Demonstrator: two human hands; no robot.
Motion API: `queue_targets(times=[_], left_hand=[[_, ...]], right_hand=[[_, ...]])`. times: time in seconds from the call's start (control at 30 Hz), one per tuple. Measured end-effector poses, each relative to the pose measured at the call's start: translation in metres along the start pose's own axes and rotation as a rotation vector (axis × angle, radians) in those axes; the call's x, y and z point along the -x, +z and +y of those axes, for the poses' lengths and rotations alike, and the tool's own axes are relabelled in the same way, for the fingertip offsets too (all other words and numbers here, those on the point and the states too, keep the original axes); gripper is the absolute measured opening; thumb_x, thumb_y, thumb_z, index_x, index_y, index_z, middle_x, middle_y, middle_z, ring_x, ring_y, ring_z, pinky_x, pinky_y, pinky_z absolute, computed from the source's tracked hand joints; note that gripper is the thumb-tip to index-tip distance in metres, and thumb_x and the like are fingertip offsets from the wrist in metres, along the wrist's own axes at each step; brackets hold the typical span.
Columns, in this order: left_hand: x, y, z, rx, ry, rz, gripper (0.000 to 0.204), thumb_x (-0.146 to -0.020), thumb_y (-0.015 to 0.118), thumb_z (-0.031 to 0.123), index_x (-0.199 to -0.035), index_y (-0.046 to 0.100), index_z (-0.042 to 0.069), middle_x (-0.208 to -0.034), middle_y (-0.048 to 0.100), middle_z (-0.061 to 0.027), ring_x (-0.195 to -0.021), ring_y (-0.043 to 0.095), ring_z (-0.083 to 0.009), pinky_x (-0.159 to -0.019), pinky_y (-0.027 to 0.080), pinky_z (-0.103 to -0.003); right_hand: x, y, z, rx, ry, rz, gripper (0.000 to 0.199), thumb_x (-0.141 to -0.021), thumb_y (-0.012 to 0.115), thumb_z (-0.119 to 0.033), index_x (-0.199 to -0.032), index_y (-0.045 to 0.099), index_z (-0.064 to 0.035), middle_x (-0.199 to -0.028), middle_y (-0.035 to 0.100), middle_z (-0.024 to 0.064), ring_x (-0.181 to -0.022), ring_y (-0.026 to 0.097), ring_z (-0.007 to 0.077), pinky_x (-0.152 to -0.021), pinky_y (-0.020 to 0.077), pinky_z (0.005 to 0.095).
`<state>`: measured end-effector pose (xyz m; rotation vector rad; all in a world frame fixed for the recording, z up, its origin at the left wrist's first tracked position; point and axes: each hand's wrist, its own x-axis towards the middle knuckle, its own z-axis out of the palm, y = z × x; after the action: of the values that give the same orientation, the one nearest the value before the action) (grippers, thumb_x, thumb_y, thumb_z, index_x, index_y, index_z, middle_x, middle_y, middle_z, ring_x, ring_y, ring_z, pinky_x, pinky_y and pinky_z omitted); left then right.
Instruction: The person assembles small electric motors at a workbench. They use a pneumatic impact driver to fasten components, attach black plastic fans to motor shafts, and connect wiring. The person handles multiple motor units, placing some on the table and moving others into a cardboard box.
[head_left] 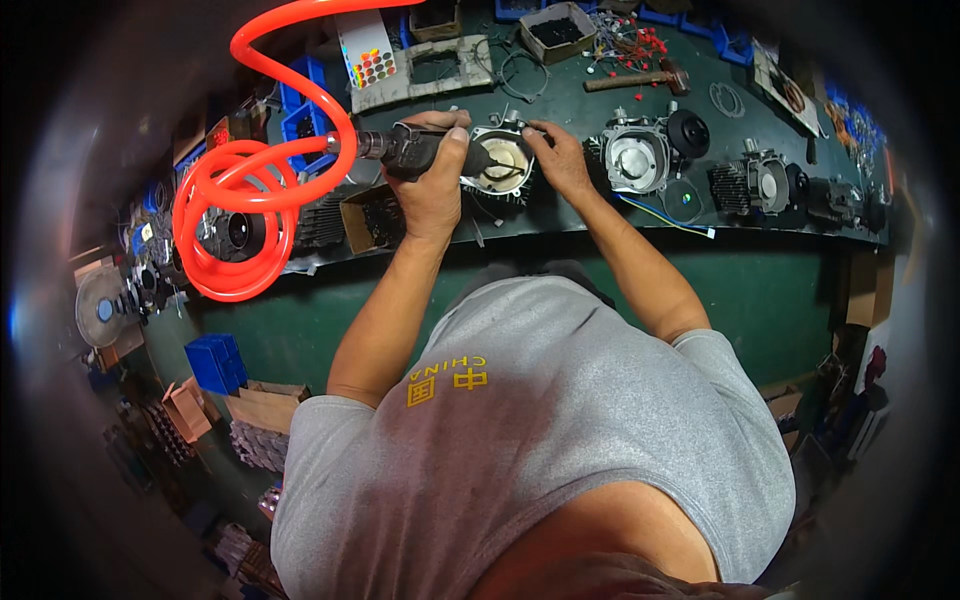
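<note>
In my left hand [436, 190] is a black air-powered screwdriver [410, 152], its fingers wrapped round the body. The tool lies nearly level, with its front end and thin bit over the open face of a round metal housing [508, 178]. A red coiled air hose [335, 110] joins the tool's rear end. My right hand [560, 160] grips the right edge of that housing, with thumb and fingers bent against it. The housing has a pale round inside and dark fins below. Whether the bit touches a screw is too small to tell.
More finned housings stand to the right, one metal housing [635, 162] with a black fan [688, 133]. Behind lie a hammer [640, 78], a box of small black parts [557, 32] and red-tipped wires [630, 45]. A cardboard box [362, 232] sits beside my left forearm.
</note>
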<state>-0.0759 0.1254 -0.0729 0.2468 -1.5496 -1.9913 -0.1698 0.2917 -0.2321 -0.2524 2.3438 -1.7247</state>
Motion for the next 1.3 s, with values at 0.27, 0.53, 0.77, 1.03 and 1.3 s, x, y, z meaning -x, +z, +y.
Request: queue_targets(times=[0.27,0.53,0.77,1.03,1.3], left_hand=[[0.003,0.0,0.003,0.072,0.014,0.012,0.021,-0.089,0.07,-0.005,-0.108,0.064,0.0,-0.105,0.074,-0.0137,-0.101,0.071,-0.0216,-0.098,0.055,-0.038],[0.003,-0.001,0.004,0.021,-0.008,0.008,0.02,-0.089,0.071,-0.004,-0.107,0.064,0.0,-0.105,0.074,-0.0139,-0.101,0.071,-0.0219,-0.098,0.055,-0.038],[0.004,0.001,0.004,-0.07,0.028,-0.025,0.019,-0.089,0.072,-0.003,-0.106,0.066,0.0,-0.103,0.075,-0.0111,-0.099,0.071,-0.0186,-0.094,0.055,-0.035],[0.001,0.035,0.027,-0.262,-0.143,-0.355,0.026,-0.089,0.071,-0.004,-0.114,0.066,0.0,-0.112,0.074,-0.0127,-0.102,0.07,-0.0166,-0.094,0.056,-0.033],[-0.004,0.047,0.017,-0.234,-0.088,-0.456,0.015,-0.088,0.072,-0.004,-0.101,0.066,0.0,-0.097,0.071,-0.0072,-0.1,0.07,-0.019,-0.099,0.055,-0.038]], right_hand=[[0.003,0.001,-0.001,0.014,-0.015,-0.022,0.047,-0.096,0.069,-0.038,-0.126,0.07,-0.0014,-0.092,0.073,0.016,-0.08,0.068,0.0225,-0.076,0.0544,0.0364],[0.006,0.0,-0.007,0.009,-0.016,-0.022,0.046,-0.097,0.069,-0.037,-0.125,0.069,-0.0013,-0.09,0.073,0.0159,-0.079,0.068,0.0233,-0.076,0.0546,0.0371],[0.006,-0.001,-0.006,0.001,-0.012,-0.038,0.045,-0.099,0.067,-0.036,-0.13,0.067,-0.0025,-0.088,0.072,0.0131,-0.079,0.066,0.0195,-0.077,0.0539,0.0336],[0.006,0.008,0.002,0.02,-0.104,0.048,0.045,-0.097,0.068,-0.035,-0.124,0.067,0.0007,-0.092,0.073,0.0206,-0.082,0.071,0.0311,-0.078,0.0557,0.0413],[0.007,0.01,-0.001,0.101,-0.165,0.106,0.042,-0.097,0.069,-0.034,-0.12,0.067,0.0013,-0.099,0.073,0.025,-0.09,0.072,0.0399,-0.081,0.0557,0.0458]])
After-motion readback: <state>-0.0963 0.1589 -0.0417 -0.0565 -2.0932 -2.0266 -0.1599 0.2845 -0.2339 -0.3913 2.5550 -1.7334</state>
